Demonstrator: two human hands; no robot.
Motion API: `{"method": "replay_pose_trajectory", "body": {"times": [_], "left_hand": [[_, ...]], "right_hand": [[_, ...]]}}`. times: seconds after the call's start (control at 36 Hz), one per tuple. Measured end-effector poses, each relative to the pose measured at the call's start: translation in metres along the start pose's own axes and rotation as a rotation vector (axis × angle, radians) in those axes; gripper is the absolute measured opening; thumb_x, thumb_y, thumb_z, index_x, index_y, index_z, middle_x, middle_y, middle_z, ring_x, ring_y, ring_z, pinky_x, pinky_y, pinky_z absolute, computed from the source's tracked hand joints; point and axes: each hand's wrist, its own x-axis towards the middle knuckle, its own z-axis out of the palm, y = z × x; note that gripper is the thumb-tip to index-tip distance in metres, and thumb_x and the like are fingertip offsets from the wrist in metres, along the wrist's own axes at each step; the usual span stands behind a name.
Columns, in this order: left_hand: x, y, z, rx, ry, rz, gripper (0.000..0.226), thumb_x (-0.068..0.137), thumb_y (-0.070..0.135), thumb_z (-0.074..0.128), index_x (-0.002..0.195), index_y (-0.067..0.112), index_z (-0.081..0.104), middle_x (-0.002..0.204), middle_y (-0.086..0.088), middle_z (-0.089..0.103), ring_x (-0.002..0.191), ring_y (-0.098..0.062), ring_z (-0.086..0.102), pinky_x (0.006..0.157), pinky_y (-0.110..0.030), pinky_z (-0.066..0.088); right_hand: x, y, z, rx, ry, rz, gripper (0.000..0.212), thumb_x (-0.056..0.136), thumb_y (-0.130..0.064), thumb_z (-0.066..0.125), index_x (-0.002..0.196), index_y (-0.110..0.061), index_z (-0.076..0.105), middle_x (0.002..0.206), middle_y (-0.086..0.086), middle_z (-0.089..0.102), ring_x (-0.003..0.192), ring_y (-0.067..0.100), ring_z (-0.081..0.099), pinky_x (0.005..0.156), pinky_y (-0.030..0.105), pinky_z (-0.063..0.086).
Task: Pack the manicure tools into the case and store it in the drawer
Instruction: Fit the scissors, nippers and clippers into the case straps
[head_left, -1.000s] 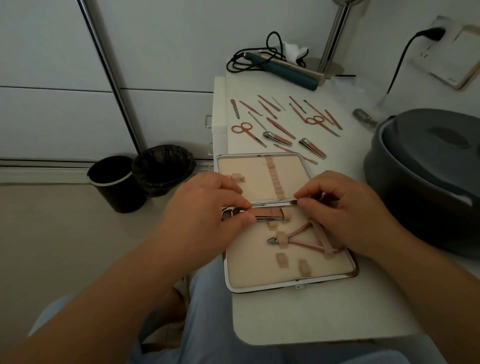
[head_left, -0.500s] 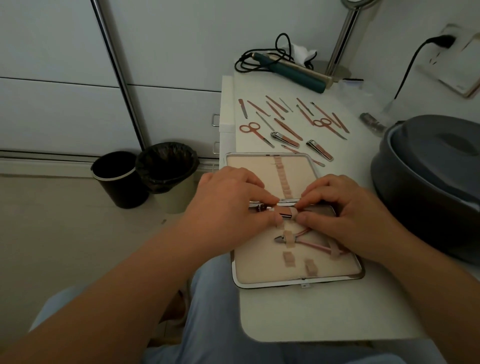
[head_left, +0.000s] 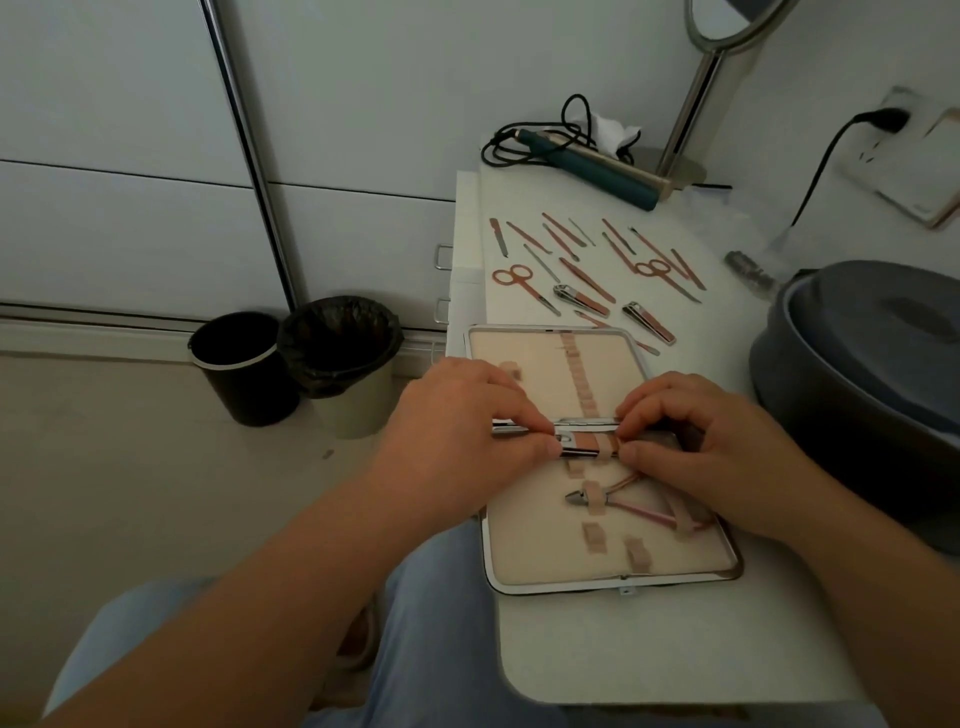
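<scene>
The open beige manicure case (head_left: 524, 561) lies flat on the white table. A nail clipper (head_left: 584, 446) sits just below the case hinge, under an elastic strap. My left hand (head_left: 467, 431) pinches its left end and my right hand (head_left: 701, 441) pinches its right end by the strap. A cuticle nipper (head_left: 631, 506) is strapped into the lower half of the case. Several loose pink tools lie on the table behind the case, among them scissors (head_left: 519, 283) and two nail clippers (head_left: 649, 322).
A large grey lidded container (head_left: 872, 374) stands at the right, close to the case. A teal hair tool with a black cord (head_left: 587, 161) and a mirror stand sit at the back. Drawer handles (head_left: 441, 257) show on the table's left side. Two bins (head_left: 296, 358) stand on the floor.
The clipper has slid to the right under the elastic strap, and both hands have closed in on its ends. The camera view has shifted slightly.
</scene>
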Motion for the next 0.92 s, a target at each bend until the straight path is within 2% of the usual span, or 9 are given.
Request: {"method": "replay_pose_trajectory", "body": {"times": [0.06, 0.14, 0.22, 0.31, 0.42, 0.58, 0.67, 0.81, 0.92], "left_hand": [[-0.001, 0.001, -0.001, 0.004, -0.007, -0.002, 0.019, 0.071, 0.047, 0.065, 0.087, 0.038, 0.071, 0.095, 0.020, 0.058, 0.101, 0.001, 0.044, 0.088, -0.025, 0.038], [-0.006, -0.001, -0.003, -0.060, 0.051, -0.009, 0.019, 0.073, 0.043, 0.064, 0.088, 0.035, 0.070, 0.083, 0.030, 0.051, 0.091, 0.010, 0.045, 0.081, -0.007, 0.033], [-0.011, -0.007, -0.007, -0.128, 0.195, -0.049, 0.012, 0.074, 0.035, 0.064, 0.084, 0.033, 0.071, 0.084, 0.032, 0.050, 0.088, 0.013, 0.047, 0.081, 0.004, 0.027], [-0.014, -0.016, -0.004, -0.111, 0.229, -0.058, 0.012, 0.077, 0.028, 0.065, 0.086, 0.034, 0.069, 0.095, 0.034, 0.045, 0.098, 0.018, 0.039, 0.086, 0.006, 0.018], [-0.021, -0.023, 0.006, -0.144, 0.191, -0.046, 0.015, 0.080, 0.023, 0.062, 0.088, 0.033, 0.069, 0.105, 0.033, 0.044, 0.104, 0.028, 0.029, 0.089, 0.007, 0.013], [-0.025, -0.026, 0.009, -0.216, 0.191, -0.075, 0.016, 0.081, 0.028, 0.059, 0.090, 0.036, 0.069, 0.109, 0.041, 0.040, 0.104, 0.027, 0.035, 0.087, 0.007, 0.020], [-0.025, -0.025, 0.008, -0.232, 0.166, -0.080, 0.016, 0.082, 0.028, 0.059, 0.092, 0.037, 0.069, 0.111, 0.039, 0.040, 0.103, 0.028, 0.034, 0.087, 0.007, 0.019], [-0.027, -0.023, 0.009, -0.287, 0.194, -0.053, 0.017, 0.083, 0.021, 0.060, 0.092, 0.031, 0.070, 0.114, 0.034, 0.043, 0.106, 0.026, 0.037, 0.085, 0.007, 0.023], [-0.030, -0.023, 0.011, -0.313, 0.203, -0.062, 0.017, 0.084, 0.019, 0.059, 0.092, 0.030, 0.070, 0.116, 0.034, 0.042, 0.110, 0.018, 0.041, 0.086, 0.005, 0.026]], "right_hand": [[-0.001, -0.001, 0.000, 0.023, -0.005, 0.002, 0.012, 0.074, -0.022, 0.068, 0.075, -0.033, 0.064, 0.090, -0.021, 0.059, 0.094, -0.006, 0.050, 0.076, 0.006, 0.040], [-0.001, -0.004, -0.002, 0.068, -0.007, 0.031, 0.009, 0.075, -0.023, 0.065, 0.079, -0.031, 0.065, 0.087, -0.014, 0.061, 0.089, -0.002, 0.054, 0.075, 0.012, 0.046], [0.004, -0.008, -0.006, 0.093, 0.087, 0.080, 0.004, 0.073, -0.033, 0.060, 0.074, -0.032, 0.064, 0.078, -0.018, 0.063, 0.082, -0.012, 0.054, 0.066, 0.012, 0.042], [0.018, -0.013, -0.009, 0.010, 0.196, 0.071, 0.005, 0.072, -0.040, 0.056, 0.071, -0.037, 0.059, 0.071, -0.019, 0.062, 0.075, -0.007, 0.057, 0.066, 0.013, 0.038], [0.057, -0.022, -0.005, -0.194, 0.138, 0.066, 0.011, 0.080, -0.044, 0.054, 0.070, -0.046, 0.051, 0.073, -0.025, 0.054, 0.072, -0.007, 0.050, 0.058, 0.012, 0.031], [0.119, -0.023, 0.012, -0.436, 0.200, 0.158, 0.017, 0.087, -0.033, 0.052, 0.094, -0.030, 0.067, 0.084, -0.012, 0.063, 0.073, 0.007, 0.054, 0.052, 0.018, 0.034], [0.137, -0.024, 0.016, -0.608, 0.159, 0.251, 0.020, 0.087, -0.029, 0.050, 0.089, -0.023, 0.069, 0.078, -0.004, 0.065, 0.067, 0.013, 0.057, 0.051, 0.022, 0.039], [0.145, -0.026, 0.020, -0.730, 0.143, 0.325, 0.016, 0.084, -0.017, 0.049, 0.071, -0.016, 0.059, 0.061, -0.001, 0.052, 0.052, 0.014, 0.049, 0.044, 0.021, 0.031], [0.148, -0.030, 0.022, -0.775, 0.143, 0.353, 0.026, 0.083, -0.013, 0.050, 0.058, -0.016, 0.047, 0.057, -0.001, 0.048, 0.049, 0.013, 0.045, 0.043, 0.021, 0.026]]}}
